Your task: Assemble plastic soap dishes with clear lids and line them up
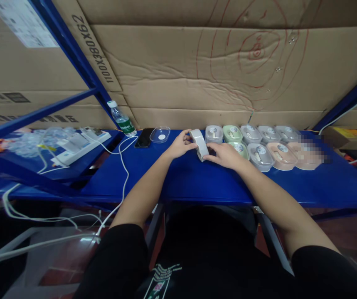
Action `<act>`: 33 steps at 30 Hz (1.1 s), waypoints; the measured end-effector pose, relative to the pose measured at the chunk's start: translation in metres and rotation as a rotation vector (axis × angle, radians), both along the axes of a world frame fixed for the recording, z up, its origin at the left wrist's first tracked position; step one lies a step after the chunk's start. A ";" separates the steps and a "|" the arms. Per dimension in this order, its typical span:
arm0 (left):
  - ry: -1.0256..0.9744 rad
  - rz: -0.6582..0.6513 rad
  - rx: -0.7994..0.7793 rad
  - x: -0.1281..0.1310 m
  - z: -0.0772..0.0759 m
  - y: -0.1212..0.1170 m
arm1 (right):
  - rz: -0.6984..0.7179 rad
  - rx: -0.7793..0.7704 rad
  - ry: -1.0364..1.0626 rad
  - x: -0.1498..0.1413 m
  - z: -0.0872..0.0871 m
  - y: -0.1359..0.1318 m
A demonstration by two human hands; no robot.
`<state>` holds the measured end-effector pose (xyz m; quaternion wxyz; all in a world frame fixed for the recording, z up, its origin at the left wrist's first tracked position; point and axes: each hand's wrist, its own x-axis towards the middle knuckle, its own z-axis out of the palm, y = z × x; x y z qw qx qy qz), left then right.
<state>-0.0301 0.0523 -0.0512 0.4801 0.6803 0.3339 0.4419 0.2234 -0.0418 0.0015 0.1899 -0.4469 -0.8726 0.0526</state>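
Both my hands hold one small white box (198, 142) tipped up on its edge over the blue shelf (197, 182). My left hand (180, 144) grips its left side with curled fingers. My right hand (222, 154) pinches its lower right edge. Just right of the hands stand two rows of similar small boxes with clear lids (261, 145), in grey, green and pink. A loose clear lid (160, 134) lies to the left of my left hand.
A black phone (143, 138) lies beside the clear lid, with a white cable (122, 166) trailing off the shelf edge. A water bottle (121, 119) stands at the back left. Chargers and plastic bags (56, 143) fill the left shelf. Cardboard (212, 70) walls the back.
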 end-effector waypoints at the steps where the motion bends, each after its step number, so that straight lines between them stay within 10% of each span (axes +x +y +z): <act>1: 0.018 -0.005 -0.026 0.001 0.000 -0.001 | -0.006 -0.012 -0.003 -0.001 0.000 0.000; 33: 0.107 -0.162 0.084 0.005 0.017 -0.018 | -0.108 -0.091 0.152 -0.014 -0.005 0.002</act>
